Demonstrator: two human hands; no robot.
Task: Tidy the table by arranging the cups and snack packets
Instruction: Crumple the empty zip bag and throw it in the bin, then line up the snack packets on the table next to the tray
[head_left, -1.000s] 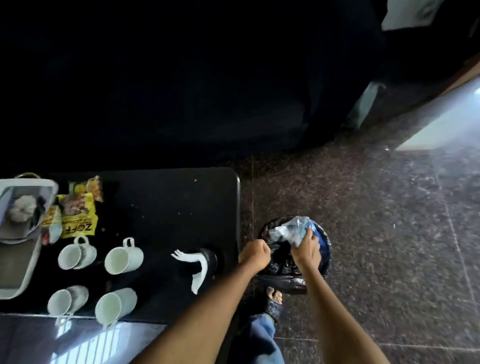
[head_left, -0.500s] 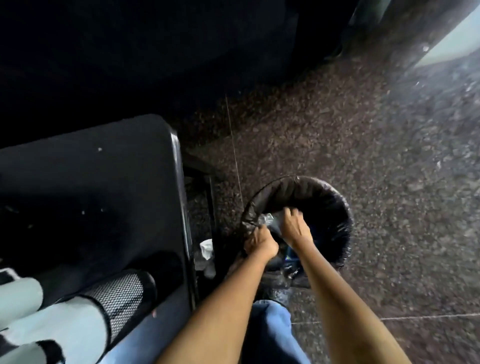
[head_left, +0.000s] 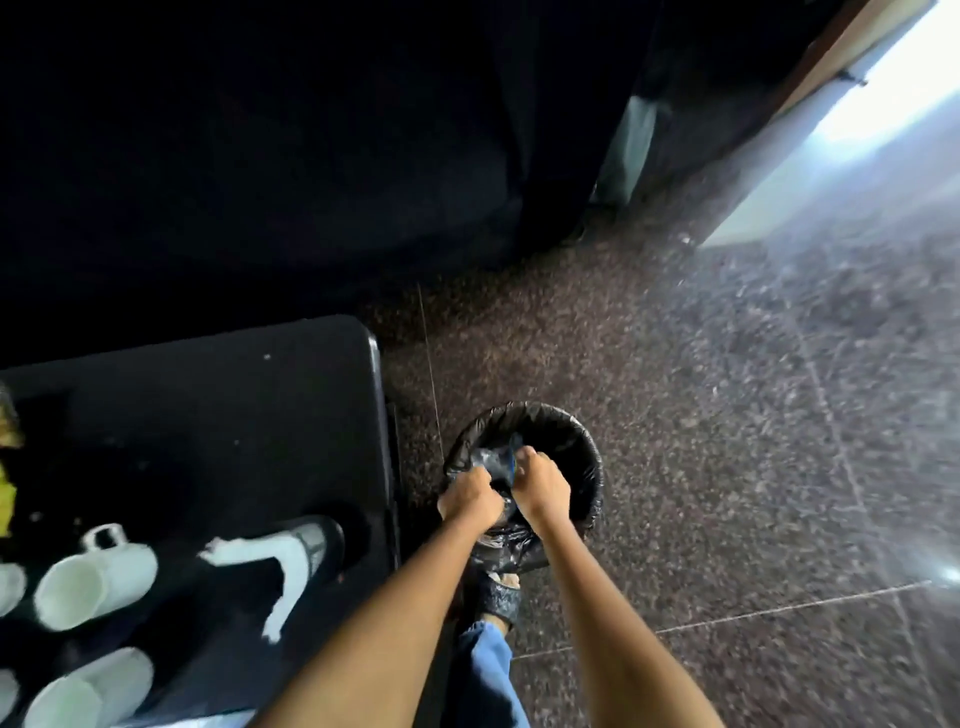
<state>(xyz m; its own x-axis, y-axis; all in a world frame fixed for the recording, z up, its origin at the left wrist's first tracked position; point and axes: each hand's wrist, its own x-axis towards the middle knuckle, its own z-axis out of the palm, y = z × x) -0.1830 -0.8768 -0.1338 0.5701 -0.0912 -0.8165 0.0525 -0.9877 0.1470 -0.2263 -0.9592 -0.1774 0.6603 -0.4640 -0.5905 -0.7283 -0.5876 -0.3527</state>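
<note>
Both hands grip crumpled wrappers (head_left: 493, 462) inside the black-lined bin (head_left: 582, 447) on the floor: left hand (head_left: 467, 499), right hand (head_left: 540, 486). At nine o'clock, the dark surface (head_left: 234, 415) carries white cups (head_left: 93, 582) near its front edge. A sandalled foot (head_left: 498, 592) stands at six o'clock of the bin.

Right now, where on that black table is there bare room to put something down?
The table's far half is bare, from its far edge down to the white cups and the black-and-white object. The near left corner is crowded with cups. Both hands, left and right, are busy in the bin.
</note>
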